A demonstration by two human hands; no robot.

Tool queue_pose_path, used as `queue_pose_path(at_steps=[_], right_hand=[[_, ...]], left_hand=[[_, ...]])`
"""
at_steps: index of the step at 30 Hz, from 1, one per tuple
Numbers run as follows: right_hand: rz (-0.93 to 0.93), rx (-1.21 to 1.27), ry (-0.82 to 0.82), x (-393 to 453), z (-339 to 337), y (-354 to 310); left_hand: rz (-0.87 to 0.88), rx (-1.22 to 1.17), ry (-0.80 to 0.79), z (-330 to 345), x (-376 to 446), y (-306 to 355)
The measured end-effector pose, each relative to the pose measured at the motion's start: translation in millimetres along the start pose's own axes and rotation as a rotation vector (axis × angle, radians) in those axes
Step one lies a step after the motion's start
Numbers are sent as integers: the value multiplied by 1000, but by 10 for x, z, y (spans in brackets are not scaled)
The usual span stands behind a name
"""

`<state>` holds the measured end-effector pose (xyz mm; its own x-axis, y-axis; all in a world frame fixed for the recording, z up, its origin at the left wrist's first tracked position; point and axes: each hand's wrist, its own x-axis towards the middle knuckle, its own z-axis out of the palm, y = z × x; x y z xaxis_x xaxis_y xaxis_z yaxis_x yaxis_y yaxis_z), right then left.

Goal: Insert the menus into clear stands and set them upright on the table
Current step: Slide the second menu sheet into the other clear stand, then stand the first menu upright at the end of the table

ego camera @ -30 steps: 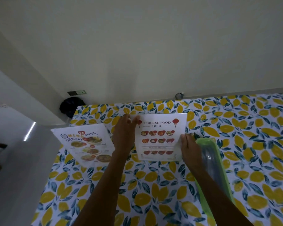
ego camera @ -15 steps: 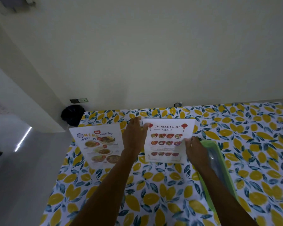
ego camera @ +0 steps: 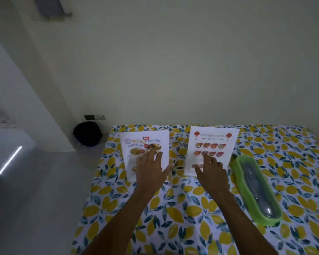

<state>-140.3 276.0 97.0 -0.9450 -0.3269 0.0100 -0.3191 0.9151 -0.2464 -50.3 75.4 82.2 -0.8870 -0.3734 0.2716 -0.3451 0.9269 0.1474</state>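
Note:
Two menus are at the far side of the lemon-print table (ego camera: 173, 214). The Chinese food menu (ego camera: 214, 142) is on the right, and the colourful menu with food photos (ego camera: 145, 144) is on the left. My left hand (ego camera: 151, 172) hovers with spread fingers over the lower part of the left menu. My right hand (ego camera: 212, 172) is spread over the bottom of the Chinese food menu. Neither hand grips anything. I cannot tell whether the menus are inside clear stands.
A long green container with a clear lid (ego camera: 256, 188) lies on the table to the right of my right hand. A dark round object (ego camera: 87, 133) sits on the floor beyond the table's left corner. The wall is close behind the table.
My left hand has left the Chinese food menu's edge and moved left over the other menu. My right hand has shifted from that menu's right edge onto its lower part. The camera has tilted.

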Motion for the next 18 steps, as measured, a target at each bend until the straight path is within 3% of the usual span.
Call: queue_pose_path(at_steps=[8,14,18], right_hand=[[-102,-4,-39,-274,193,-718],[-158,-44,-21,-275,272,-929],[-135,-23,-107,-151,355,-957]], left_hand=[[-76,38,-62,-169,-457,-835],[-115,29,-50,-185,-525,-1126],[-162,40,-62,-79,-480,-1274]])
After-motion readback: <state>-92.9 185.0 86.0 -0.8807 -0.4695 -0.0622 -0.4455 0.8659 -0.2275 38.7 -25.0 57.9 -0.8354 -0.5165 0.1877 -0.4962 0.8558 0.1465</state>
